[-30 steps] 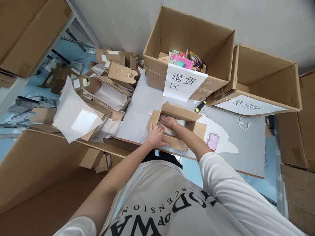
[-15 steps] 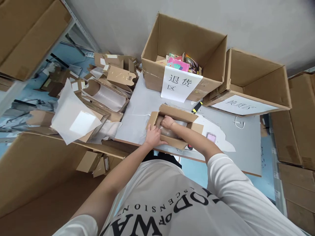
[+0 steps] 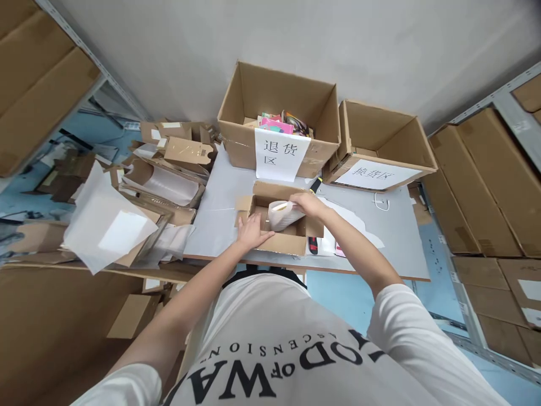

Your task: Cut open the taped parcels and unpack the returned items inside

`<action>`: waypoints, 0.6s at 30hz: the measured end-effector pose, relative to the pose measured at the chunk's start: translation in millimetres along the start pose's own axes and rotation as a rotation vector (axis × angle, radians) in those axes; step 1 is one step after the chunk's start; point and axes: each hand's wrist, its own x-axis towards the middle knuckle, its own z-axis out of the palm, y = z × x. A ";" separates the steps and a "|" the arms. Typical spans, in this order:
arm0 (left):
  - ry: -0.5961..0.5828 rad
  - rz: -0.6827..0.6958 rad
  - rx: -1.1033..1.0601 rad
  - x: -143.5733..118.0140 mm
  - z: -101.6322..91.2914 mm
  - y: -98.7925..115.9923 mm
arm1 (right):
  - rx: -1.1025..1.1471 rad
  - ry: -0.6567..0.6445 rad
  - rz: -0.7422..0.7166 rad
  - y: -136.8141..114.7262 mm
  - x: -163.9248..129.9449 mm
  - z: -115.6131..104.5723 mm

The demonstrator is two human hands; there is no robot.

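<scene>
A small open cardboard box (image 3: pixel 284 243) lies on the grey table with its flaps spread outward. At its near left corner my left hand (image 3: pixel 252 231) grips the edge, thumb stretched along the near flap. My right hand (image 3: pixel 310 204) is closed on the upper right end of a white foam-wrapped package (image 3: pixel 284 215). This package stands tilted inside the box, its left end raised and showing an open fold of foam. What the wrap contains is mostly hidden. Just behind my right hand lies a black and yellow-green tool (image 3: pixel 315 185), partly covered.
Behind stand two big cartons: one labelled carton (image 3: pixel 236 148) holds colourful books or packs, another labelled carton (image 3: pixel 384 172) is to its right. Discarded boxes and foam (image 3: pixel 169 180) crowd the left. A red and black tool (image 3: pixel 313 245) lies by the box. Stacked cartons (image 3: pixel 486 186) flank the right.
My right hand has come up from inside the box, raising the foam-wrapped package's end. My left hand stays at the box's left corner. The camera view has shifted.
</scene>
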 end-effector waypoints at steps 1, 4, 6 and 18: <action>-0.009 0.004 -0.032 3.8 -3.1 1.7 | 0.069 0.064 0.012 0.7 -6.3 -5.5; -0.005 0.066 -0.153 15.3 -14.1 7.0 | 0.269 0.238 0.029 -0.6 -20.2 -22.6; 0.024 0.121 -0.269 22.0 -20.2 11.1 | 0.387 0.337 0.028 -1.7 -25.3 -33.0; -0.012 -0.002 -1.098 24.4 -23.3 20.0 | 0.996 1.175 0.573 -12.8 -58.2 22.2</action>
